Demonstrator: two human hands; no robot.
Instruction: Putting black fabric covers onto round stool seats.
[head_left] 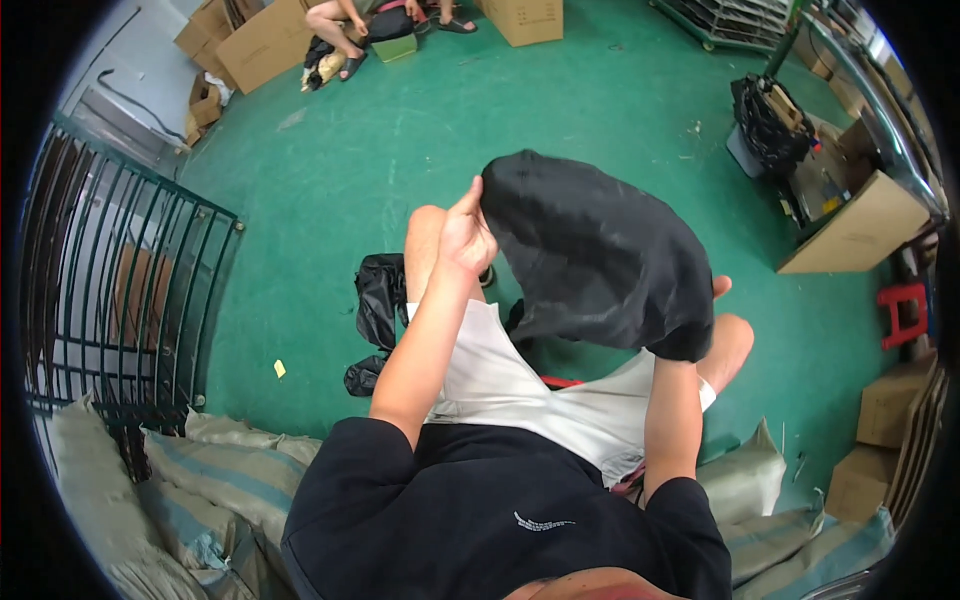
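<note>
A wide black fabric cover [600, 240], curved and loosely creased, is held up between my two hands above my lap. My left hand [468, 235] is closed on its left edge, thumb pointing up along the cloth and the other fingers hidden behind it. At the right end the cloth hangs over most of my right hand [722, 287]; only a fingertip shows past the edge, and the hand supports that side. On the floor by my left leg lie black plastic bags [381, 300].
Woven sacks [235, 465] flank me on both sides. A green metal rack [150, 270] stands left; a cardboard sheet [855, 225], bagged bin [770, 130] and red stool [903, 315] are right. Another person [345, 25] sits at the far side near cartons [265, 45].
</note>
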